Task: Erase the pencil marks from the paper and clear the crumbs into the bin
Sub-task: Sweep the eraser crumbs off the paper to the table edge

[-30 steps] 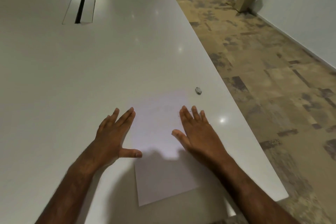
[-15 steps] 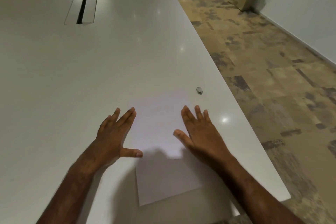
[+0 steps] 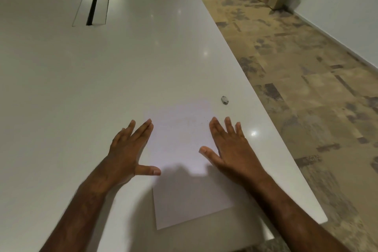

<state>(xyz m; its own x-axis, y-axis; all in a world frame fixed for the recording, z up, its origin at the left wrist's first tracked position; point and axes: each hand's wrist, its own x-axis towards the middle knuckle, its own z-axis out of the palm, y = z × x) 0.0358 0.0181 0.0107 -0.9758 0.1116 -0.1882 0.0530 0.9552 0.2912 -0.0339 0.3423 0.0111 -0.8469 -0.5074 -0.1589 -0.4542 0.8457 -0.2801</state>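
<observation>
On the white worktop, both flat-fingered hands, left hand and right hand, frame the paper, holding nothing; next, probably, grasp the eraser at right of centre.

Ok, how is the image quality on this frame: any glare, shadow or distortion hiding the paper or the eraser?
Head view: ceiling-light glare spots dot the glossy table, one just right of the right hand; a shadow darkens the near half of the paper; wide-angle bending curves the table edge; the forearms look slightly soft; the eraser is small but clear; any pencil marks are too faint to read.
</observation>
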